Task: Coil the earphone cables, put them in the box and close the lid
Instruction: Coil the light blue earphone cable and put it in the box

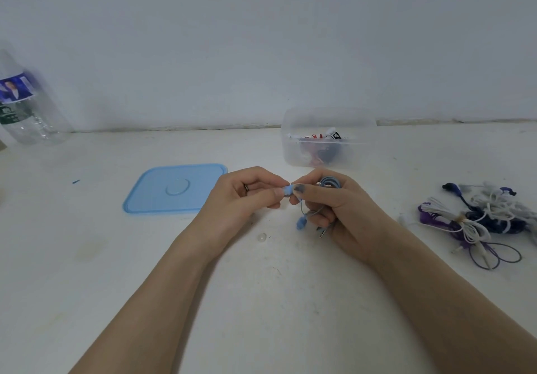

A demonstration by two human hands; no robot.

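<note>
My right hand (338, 209) grips a coil of light blue earphone cable (329, 183) wound round its fingers; one blue earbud (300, 224) and the jack plug (322, 232) dangle below it. My left hand (244, 196) pinches the other blue earbud (287, 191) right next to the right fingertips. The clear plastic box (325, 136) stands open behind the hands, holding several coiled earphones in red, white and dark colours. Its light blue lid (162, 196) lies flat on the table to the left.
A tangled pile of white, purple and dark blue earphones (479, 219) lies at the right. A clear plastic bottle (26, 106) stands at the far left by the wall. A small clear ear tip (262, 237) lies on the white table (87, 257) below my left hand.
</note>
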